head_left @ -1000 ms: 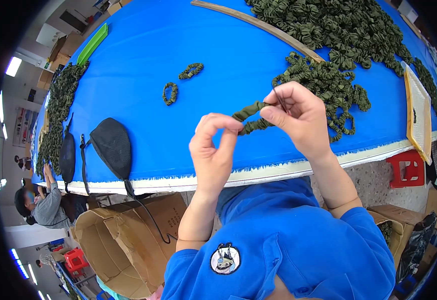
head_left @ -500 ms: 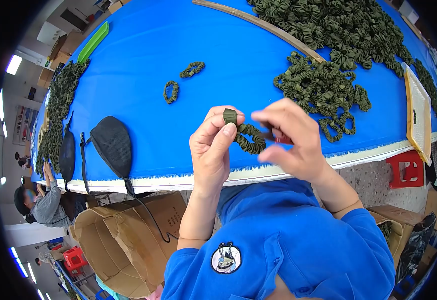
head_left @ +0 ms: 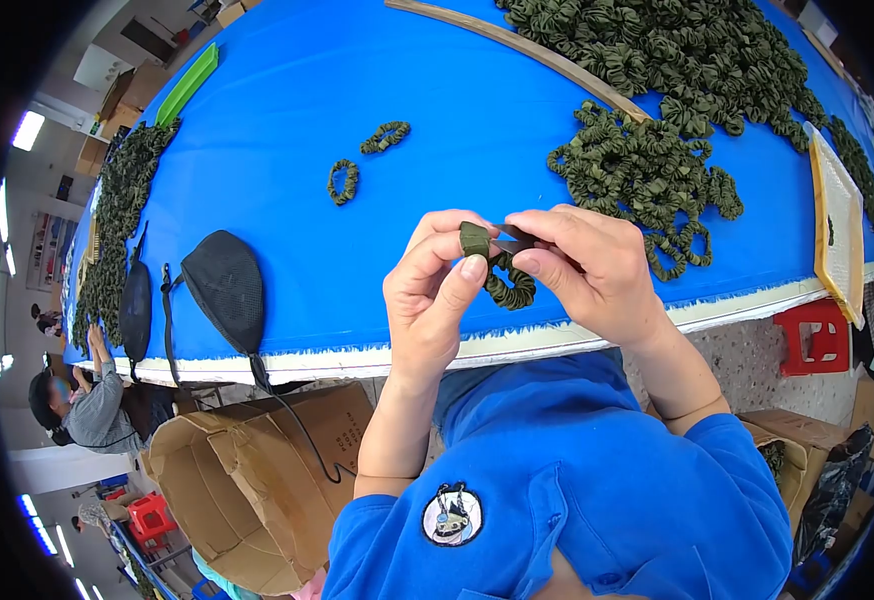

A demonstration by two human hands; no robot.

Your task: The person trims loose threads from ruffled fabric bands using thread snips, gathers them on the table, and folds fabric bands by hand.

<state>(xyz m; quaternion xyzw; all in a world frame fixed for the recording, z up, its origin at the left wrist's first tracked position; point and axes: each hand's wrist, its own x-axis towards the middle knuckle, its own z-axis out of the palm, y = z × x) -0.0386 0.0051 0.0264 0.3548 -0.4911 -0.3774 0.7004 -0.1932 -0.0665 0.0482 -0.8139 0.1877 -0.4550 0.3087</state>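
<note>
Near the table's front edge, my left hand (head_left: 432,290) pinches a dark green scrunchie (head_left: 512,285), part of it flattened over the fingers and the gathered loop hanging to the right. My right hand (head_left: 597,270) is closed on a small dark metal tool (head_left: 517,238), which looks like thread snips. Its tips touch or nearly touch the flat part of the scrunchie. Two loose scrunchies, one upright (head_left: 343,183) and one slanted (head_left: 385,138), lie farther back on the blue table (head_left: 277,120).
Scrunchie piles lie at the right (head_left: 637,165), back right (head_left: 677,60) and far left (head_left: 122,220). A wooden strip (head_left: 517,45), black mesh pouch (head_left: 225,280), green tray (head_left: 187,85) and yellow-framed panel (head_left: 835,230) are on the table. Another person (head_left: 102,415) works at left, beyond a cardboard box (head_left: 257,480).
The scrunchie, stretched between both hands a second ago, now hangs from my left hand. My right hand let go of it, moved away, then brought the dark tool back against it.
</note>
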